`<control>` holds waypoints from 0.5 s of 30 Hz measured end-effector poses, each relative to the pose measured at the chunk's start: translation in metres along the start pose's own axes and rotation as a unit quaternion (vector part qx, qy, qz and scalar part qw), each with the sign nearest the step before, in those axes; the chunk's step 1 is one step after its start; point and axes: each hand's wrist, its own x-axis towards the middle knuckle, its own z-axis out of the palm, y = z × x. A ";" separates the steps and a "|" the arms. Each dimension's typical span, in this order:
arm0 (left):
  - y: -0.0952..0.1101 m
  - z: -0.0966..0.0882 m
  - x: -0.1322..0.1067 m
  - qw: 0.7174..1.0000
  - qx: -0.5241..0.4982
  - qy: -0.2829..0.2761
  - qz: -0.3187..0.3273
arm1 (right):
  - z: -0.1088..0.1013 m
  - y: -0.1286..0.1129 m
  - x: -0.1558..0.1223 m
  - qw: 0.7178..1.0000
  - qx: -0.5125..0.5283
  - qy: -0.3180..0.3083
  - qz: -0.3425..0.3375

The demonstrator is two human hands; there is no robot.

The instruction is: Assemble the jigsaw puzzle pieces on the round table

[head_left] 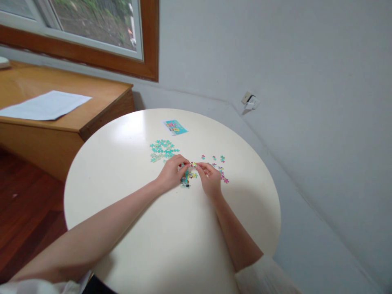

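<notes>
Between hands, puzzle piece (partly yellow).

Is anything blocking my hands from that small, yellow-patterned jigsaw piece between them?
Nothing visible does. The left hand and right hand pinch the small, yellow-patterned jigsaw piece from opposite sides.

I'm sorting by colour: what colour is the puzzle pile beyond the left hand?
The puzzle pile is mostly turquoise; the head view shows it.

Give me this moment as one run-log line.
left hand: pinching yellow puzzle bit | right hand: pinching same bit | table: joined section near hands, teal pieces farther left, picture card beyond
</notes>
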 end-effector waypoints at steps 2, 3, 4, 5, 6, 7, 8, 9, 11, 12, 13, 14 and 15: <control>0.000 0.000 0.000 1.000 -0.001 0.002 0.002 | 0.000 0.001 0.000 1.000 -0.001 0.000 0.000; 0.000 0.000 0.000 1.000 -0.002 0.002 0.003 | 0.000 0.001 0.000 1.000 -0.002 0.000 0.001; 0.000 0.000 0.000 1.000 -0.002 0.003 0.003 | 0.000 0.001 0.000 1.000 -0.003 0.001 0.002; 0.001 0.000 0.000 1.000 -0.003 0.003 0.004 | 0.000 0.001 0.000 1.000 -0.004 0.001 0.003; 0.001 0.000 0.000 1.000 -0.003 0.003 0.003 | 0.000 0.001 0.000 1.000 -0.005 0.001 0.004; 0.001 0.000 0.000 1.000 -0.003 0.002 0.002 | 0.000 0.001 0.000 1.000 -0.006 0.000 0.005; 0.001 0.000 0.000 1.000 -0.003 0.002 0.001 | 0.000 0.001 0.000 1.000 -0.006 -0.001 0.006; 0.001 0.000 0.000 1.000 -0.003 0.002 0.001 | 0.000 0.001 0.000 1.000 -0.006 -0.002 0.007; 0.001 0.000 0.000 1.000 -0.003 0.002 0.001 | 0.000 0.000 0.000 1.000 -0.005 -0.004 0.006; 0.001 0.000 -0.001 1.000 -0.003 0.003 0.002 | 0.000 0.000 0.000 1.000 -0.006 -0.003 0.005; 0.000 0.000 -0.001 1.000 -0.004 0.003 0.003 | -0.001 0.000 0.000 1.000 -0.007 -0.003 0.004; 0.000 0.000 -0.001 1.000 -0.005 0.003 0.003 | -0.001 -0.001 0.000 1.000 -0.009 -0.003 0.003; 0.000 0.000 -0.001 1.000 -0.006 0.004 0.003 | -0.001 -0.001 0.000 1.000 -0.011 -0.002 0.002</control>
